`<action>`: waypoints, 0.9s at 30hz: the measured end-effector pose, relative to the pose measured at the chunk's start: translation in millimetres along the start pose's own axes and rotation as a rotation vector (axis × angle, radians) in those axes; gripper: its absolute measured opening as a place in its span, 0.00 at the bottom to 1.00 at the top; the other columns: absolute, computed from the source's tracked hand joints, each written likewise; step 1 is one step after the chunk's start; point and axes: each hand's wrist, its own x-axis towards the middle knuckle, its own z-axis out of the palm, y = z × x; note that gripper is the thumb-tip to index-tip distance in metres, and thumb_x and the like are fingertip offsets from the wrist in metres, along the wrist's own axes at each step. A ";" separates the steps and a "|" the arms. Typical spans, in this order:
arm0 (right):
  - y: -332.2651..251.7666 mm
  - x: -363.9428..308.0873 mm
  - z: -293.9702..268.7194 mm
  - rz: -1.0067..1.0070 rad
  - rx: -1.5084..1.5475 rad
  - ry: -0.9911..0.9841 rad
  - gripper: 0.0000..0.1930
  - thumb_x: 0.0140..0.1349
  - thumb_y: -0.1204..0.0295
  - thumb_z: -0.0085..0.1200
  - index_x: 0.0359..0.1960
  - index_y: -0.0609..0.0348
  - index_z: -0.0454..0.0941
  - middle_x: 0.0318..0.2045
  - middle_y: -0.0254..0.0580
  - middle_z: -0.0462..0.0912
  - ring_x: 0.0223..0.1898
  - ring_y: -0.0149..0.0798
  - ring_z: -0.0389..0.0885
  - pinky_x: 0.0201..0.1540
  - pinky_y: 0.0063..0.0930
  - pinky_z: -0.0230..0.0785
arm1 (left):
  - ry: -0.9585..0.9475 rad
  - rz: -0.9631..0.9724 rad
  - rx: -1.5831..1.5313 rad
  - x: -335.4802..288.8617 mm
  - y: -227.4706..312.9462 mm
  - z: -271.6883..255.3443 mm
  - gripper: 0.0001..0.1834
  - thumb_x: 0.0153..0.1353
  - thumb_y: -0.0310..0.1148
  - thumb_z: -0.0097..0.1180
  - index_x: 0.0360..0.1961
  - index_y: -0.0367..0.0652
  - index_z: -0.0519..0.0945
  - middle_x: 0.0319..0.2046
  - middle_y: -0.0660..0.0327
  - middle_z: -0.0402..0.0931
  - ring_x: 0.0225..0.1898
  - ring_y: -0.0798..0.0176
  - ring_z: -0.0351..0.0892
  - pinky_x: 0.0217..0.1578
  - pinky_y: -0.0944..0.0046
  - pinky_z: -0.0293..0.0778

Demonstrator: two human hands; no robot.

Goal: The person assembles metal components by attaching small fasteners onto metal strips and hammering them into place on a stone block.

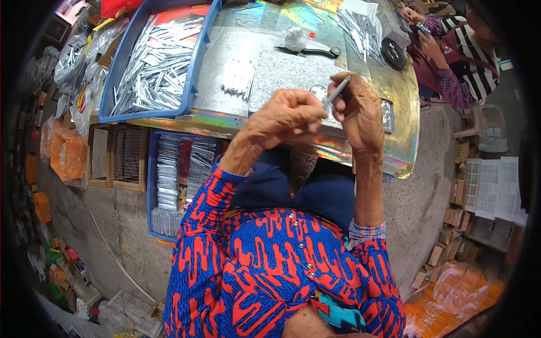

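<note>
My right hand (362, 115) pinches a slim grey metal rod (340, 89) above the table's near edge, the rod slanting down to the left. At its lower end, my left hand (287, 114) has its fingers drawn together in a pinch; motion blurs them, and what they hold is hidden. Beyond my left hand, a small row of slim white-and-silver sticks (238, 79) lies on a pale sheet. A black-handled hand tool (318, 52) rests farther back, with a clear plastic bundle (295, 39) against it.
On the table's left stands a blue tray (190, 90) heaped with silver rods (160, 62). More rods (360, 34) lie at the back right beside a black round roll (393, 53). A lower blue crate (151, 191) holds bundled rods. A co-worker's hand (431, 48) is at the far right.
</note>
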 end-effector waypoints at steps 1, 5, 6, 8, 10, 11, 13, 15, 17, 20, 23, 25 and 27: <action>-1.2 0.6 -1.3 -0.033 -0.018 0.046 0.15 0.64 0.65 0.43 0.37 0.69 0.72 0.24 0.39 0.75 0.20 0.21 0.66 0.19 0.12 0.59 | 0.110 0.064 0.122 -3.7 5.6 -7.3 0.08 0.55 0.33 0.56 0.29 0.38 0.75 0.19 0.64 0.73 0.14 0.78 0.63 0.12 0.80 0.54; -5.8 -9.8 -14.7 -0.064 -0.144 0.117 0.14 0.63 0.69 0.43 0.41 0.70 0.71 0.27 0.39 0.75 0.24 0.21 0.67 0.23 0.14 0.61 | 0.521 0.273 0.461 -13.2 20.7 -59.2 0.09 0.56 0.34 0.55 0.29 0.38 0.77 0.18 0.65 0.74 0.13 0.79 0.64 0.12 0.81 0.56; -6.1 -13.4 -16.2 -0.058 -0.200 0.150 0.13 0.63 0.70 0.44 0.41 0.70 0.71 0.27 0.40 0.75 0.24 0.21 0.67 0.23 0.14 0.61 | 0.631 0.329 0.619 -14.1 25.6 -72.3 0.09 0.54 0.33 0.56 0.27 0.36 0.77 0.17 0.65 0.73 0.14 0.79 0.65 0.13 0.79 0.56; -2.2 -18.8 -24.4 -0.039 -0.173 0.160 0.12 0.61 0.72 0.45 0.40 0.70 0.71 0.27 0.40 0.76 0.23 0.21 0.67 0.22 0.13 0.61 | 0.863 0.354 0.999 -11.9 22.9 -113.3 0.10 0.51 0.33 0.57 0.26 0.35 0.77 0.18 0.60 0.75 0.17 0.71 0.70 0.17 0.72 0.63; 1.3 -22.5 -29.8 -0.023 -0.156 0.175 0.10 0.60 0.74 0.46 0.39 0.69 0.72 0.27 0.40 0.76 0.22 0.20 0.67 0.21 0.13 0.60 | 0.971 0.312 1.238 -11.3 20.0 -137.3 0.10 0.49 0.33 0.56 0.26 0.35 0.77 0.19 0.56 0.76 0.19 0.63 0.73 0.21 0.66 0.67; 1.7 -24.5 -33.0 -0.029 -0.154 0.174 0.09 0.59 0.75 0.47 0.39 0.69 0.72 0.27 0.39 0.76 0.22 0.20 0.67 0.20 0.12 0.59 | 1.055 0.259 1.472 -10.7 20.3 -141.6 0.10 0.48 0.34 0.56 0.25 0.35 0.76 0.21 0.52 0.77 0.22 0.55 0.76 0.25 0.61 0.70; 0.8 -28.6 -36.9 -0.021 -0.135 0.177 0.09 0.60 0.75 0.47 0.39 0.69 0.72 0.27 0.39 0.75 0.22 0.20 0.67 0.20 0.12 0.60 | 1.104 0.193 1.528 -6.8 16.0 -146.7 0.10 0.48 0.34 0.55 0.26 0.36 0.76 0.23 0.50 0.76 0.26 0.49 0.76 0.29 0.57 0.70; -0.7 -33.0 -38.7 -0.012 -0.126 0.201 0.09 0.60 0.76 0.46 0.39 0.69 0.72 0.27 0.39 0.75 0.21 0.20 0.67 0.20 0.12 0.60 | 1.156 0.143 1.599 -1.9 12.3 -142.7 0.08 0.47 0.32 0.52 0.25 0.37 0.76 0.25 0.46 0.76 0.31 0.41 0.76 0.33 0.51 0.70; -0.4 -35.8 -40.3 -0.007 -0.120 0.177 0.09 0.60 0.76 0.46 0.39 0.70 0.72 0.27 0.39 0.75 0.21 0.21 0.67 0.20 0.12 0.60 | 1.175 0.140 1.618 0.0 9.8 -146.9 0.08 0.47 0.31 0.51 0.24 0.37 0.76 0.25 0.45 0.76 0.31 0.41 0.76 0.33 0.51 0.70; -0.1 -37.2 -39.3 0.003 -0.114 0.152 0.09 0.60 0.76 0.46 0.39 0.70 0.72 0.27 0.40 0.75 0.21 0.21 0.66 0.20 0.12 0.59 | 1.196 0.206 1.653 -2.8 7.9 -153.0 0.07 0.46 0.30 0.50 0.24 0.36 0.75 0.25 0.44 0.75 0.30 0.42 0.75 0.32 0.50 0.70; -1.4 -39.2 -44.3 0.007 -0.095 0.177 0.09 0.60 0.76 0.46 0.39 0.70 0.72 0.27 0.39 0.74 0.21 0.21 0.65 0.20 0.12 0.58 | 1.110 0.253 1.567 -9.0 12.2 -140.9 0.08 0.48 0.30 0.51 0.25 0.35 0.75 0.23 0.47 0.75 0.27 0.46 0.76 0.30 0.55 0.70; -5.0 -40.1 -46.5 -0.006 -0.105 0.199 0.09 0.60 0.76 0.46 0.39 0.69 0.72 0.27 0.39 0.74 0.21 0.21 0.65 0.20 0.12 0.58 | 1.076 0.348 1.501 -21.4 24.1 -133.1 0.08 0.49 0.30 0.52 0.25 0.35 0.75 0.22 0.48 0.75 0.26 0.51 0.76 0.29 0.58 0.70; -7.8 -41.6 -53.9 -0.039 -0.138 0.234 0.09 0.61 0.75 0.46 0.39 0.69 0.72 0.27 0.38 0.74 0.20 0.20 0.65 0.20 0.12 0.58 | 1.019 0.493 1.367 -35.9 41.2 -123.7 0.07 0.49 0.29 0.53 0.26 0.35 0.76 0.20 0.51 0.76 0.22 0.62 0.75 0.26 0.66 0.69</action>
